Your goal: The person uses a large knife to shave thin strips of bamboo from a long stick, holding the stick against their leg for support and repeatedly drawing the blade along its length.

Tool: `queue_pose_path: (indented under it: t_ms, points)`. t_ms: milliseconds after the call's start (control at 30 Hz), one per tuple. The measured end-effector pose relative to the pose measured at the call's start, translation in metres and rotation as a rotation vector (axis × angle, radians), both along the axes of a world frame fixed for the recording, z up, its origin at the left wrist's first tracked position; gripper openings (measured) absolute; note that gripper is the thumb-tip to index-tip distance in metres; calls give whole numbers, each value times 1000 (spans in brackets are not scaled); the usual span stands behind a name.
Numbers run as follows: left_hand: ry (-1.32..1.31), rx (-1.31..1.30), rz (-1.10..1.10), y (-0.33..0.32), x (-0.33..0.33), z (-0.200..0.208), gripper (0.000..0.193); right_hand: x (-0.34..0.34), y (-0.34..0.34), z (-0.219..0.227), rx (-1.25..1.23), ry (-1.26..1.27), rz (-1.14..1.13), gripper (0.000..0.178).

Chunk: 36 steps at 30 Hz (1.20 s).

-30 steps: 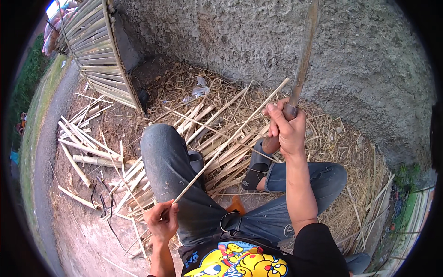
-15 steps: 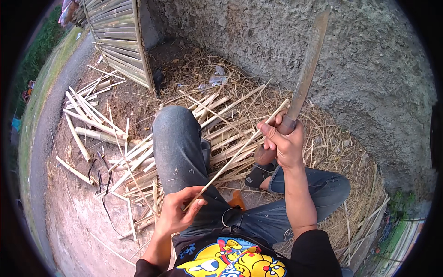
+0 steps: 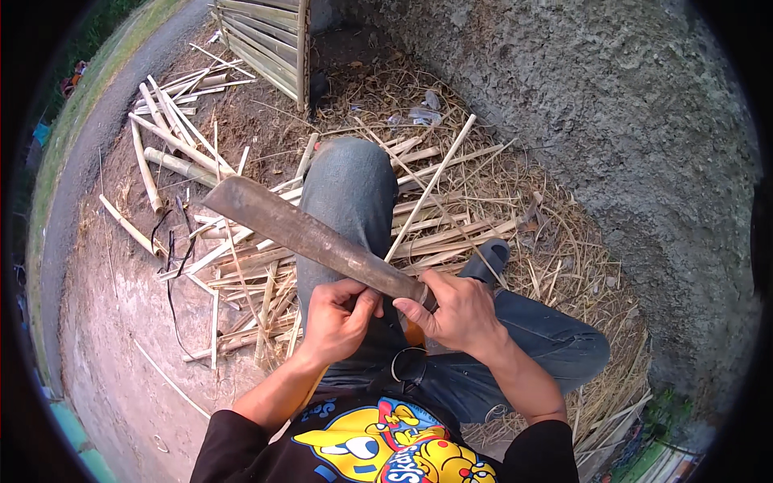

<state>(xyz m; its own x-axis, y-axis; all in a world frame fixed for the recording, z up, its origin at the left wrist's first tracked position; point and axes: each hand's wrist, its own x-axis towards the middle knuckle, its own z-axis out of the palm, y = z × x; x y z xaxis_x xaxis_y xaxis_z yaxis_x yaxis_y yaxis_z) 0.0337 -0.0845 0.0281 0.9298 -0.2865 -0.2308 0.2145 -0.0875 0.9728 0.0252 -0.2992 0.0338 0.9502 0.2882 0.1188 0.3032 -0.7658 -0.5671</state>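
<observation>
The right hand (image 3: 463,312) has its grip clenched about the handle of a machete (image 3: 310,236), the blade slanting up and leftward in front of the bent knee (image 3: 342,181). The left hand (image 3: 334,324) pinches the lower end of a thin stick (image 3: 429,189), which runs beneath the blade and out above a pile of split sticks (image 3: 266,262).

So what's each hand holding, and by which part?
Right hand: the machete, by its handle. Left hand: apparently a bamboo strip, exact grip spot hidden.
</observation>
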Motion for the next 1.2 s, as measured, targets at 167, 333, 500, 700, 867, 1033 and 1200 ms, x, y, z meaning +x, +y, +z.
queue_pose_path:
  t_ms: [167, 333, 500, 700, 867, 1033, 1200]
  points:
    - [-139, 75, 44, 4, -12, -8, 16, 17, -8, -7, -61, -58, -19, 61]
    - [-42, 26, 176, 13, -17, -13, 20, 25, 13, -20, -110, -71, -3, 62]
    - [-125, 127, 181, 28, -25, -9, 19, 38, 26, -14, -54, -171, 78, 61]
    - [-55, 105, 189, 29, -25, -11, 19, 77, 11, -5, 79, -8, -96, 56]
    - [-18, 43, 255, 30, -25, -16, 19, 47, 29, -18, -151, -215, 234, 59]
    - [-47, 85, 205, 30, -15, -7, 19, 73, 15, -19, 31, -49, -21, 62]
    - [-126, 111, 184, 37, -5, -7, 18, 55, 37, -10, -173, -206, 225, 61]
